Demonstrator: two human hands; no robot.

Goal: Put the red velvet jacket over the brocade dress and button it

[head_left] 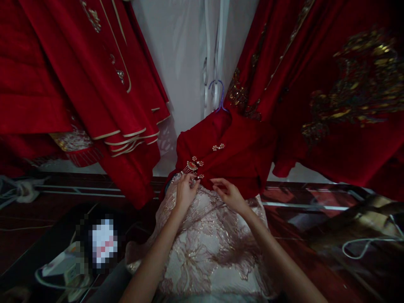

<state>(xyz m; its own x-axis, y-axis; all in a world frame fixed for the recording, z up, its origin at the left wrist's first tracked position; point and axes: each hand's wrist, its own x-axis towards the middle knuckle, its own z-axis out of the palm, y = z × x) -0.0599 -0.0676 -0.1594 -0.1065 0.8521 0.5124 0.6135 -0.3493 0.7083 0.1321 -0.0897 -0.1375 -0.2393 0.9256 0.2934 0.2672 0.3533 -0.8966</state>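
Note:
A short red jacket (243, 147) hangs in front of me on a purple hanger (221, 94). It has flower-shaped bead fasteners (218, 147) and a fan-shaped beaded ornament (191, 166) with dangling strands. My left hand (186, 192) is closed at the jacket's lower front edge, its fingertips by the lowest bead fastener. Apart from it, my right hand (230, 194) is open at the hem, fingers stretched toward the left hand. Below both hands spreads a pale embroidered fabric (202, 244) with a floral pattern.
Red garments with cream trim (132, 105) hang on the left. Red garments with gold embroidery (362, 84) hang on the right. A pale metal rail (303, 205) runs low behind. At lower left are a blurred-out screen (104, 242) and a white device with a cable (59, 265).

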